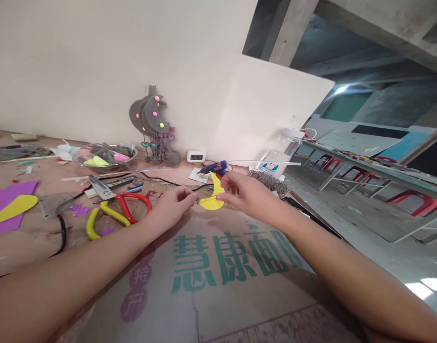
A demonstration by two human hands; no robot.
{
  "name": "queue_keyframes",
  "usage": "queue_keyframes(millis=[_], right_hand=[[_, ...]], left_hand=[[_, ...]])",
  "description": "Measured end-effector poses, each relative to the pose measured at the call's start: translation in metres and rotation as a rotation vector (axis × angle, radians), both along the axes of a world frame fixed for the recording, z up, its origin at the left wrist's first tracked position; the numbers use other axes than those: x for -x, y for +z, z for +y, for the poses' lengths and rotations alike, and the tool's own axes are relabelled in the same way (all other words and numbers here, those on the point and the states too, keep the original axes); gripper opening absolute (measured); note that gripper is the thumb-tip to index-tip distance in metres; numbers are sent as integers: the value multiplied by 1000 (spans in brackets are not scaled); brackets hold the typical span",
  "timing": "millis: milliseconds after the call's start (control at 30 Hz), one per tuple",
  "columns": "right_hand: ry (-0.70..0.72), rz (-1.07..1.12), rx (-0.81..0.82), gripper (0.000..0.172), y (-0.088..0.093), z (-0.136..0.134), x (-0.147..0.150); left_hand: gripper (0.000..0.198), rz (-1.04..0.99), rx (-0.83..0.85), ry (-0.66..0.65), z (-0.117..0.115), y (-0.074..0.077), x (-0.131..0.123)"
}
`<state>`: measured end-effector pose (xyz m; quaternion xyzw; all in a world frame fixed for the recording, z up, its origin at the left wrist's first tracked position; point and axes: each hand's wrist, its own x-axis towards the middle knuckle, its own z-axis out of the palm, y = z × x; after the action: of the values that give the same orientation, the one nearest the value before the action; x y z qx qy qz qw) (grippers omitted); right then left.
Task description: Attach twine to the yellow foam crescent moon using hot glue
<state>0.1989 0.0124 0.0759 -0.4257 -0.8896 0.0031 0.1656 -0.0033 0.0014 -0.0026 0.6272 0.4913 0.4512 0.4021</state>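
My right hand pinches a yellow crescent moon cutout between thumb and fingers, above the printed sack spread in front of me. A thin line crosses the moon's lower part; whether it is a strand or a crease is unclear. Just left of the moon, my left hand is closed in a pinch, and what sits between its fingertips is too small to make out. Behind the moon lies a blue glue gun. Scissors with red handles and yellow-handled pliers or scissors rest beside my left forearm.
Grey moon ornaments with pompoms lean against the white board. Nearby are a small digital clock, a metal bowl of scraps, purple sheet under a yellow piece, a twine bundle and a clear plastic container.
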Motion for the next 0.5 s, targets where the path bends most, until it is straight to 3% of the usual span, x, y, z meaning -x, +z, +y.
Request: queue_keyframes(millis=[167, 300, 500], right_hand=[[181, -19, -194, 45, -23, -11, 15], [189, 10, -239, 32, -39, -3, 15], [207, 140, -143, 15, -47, 4, 14]], left_hand=[[27, 22, -25, -14, -1, 0, 0], [24, 42, -26, -1, 0, 0, -1], [23, 78, -23, 3, -3, 5, -2]])
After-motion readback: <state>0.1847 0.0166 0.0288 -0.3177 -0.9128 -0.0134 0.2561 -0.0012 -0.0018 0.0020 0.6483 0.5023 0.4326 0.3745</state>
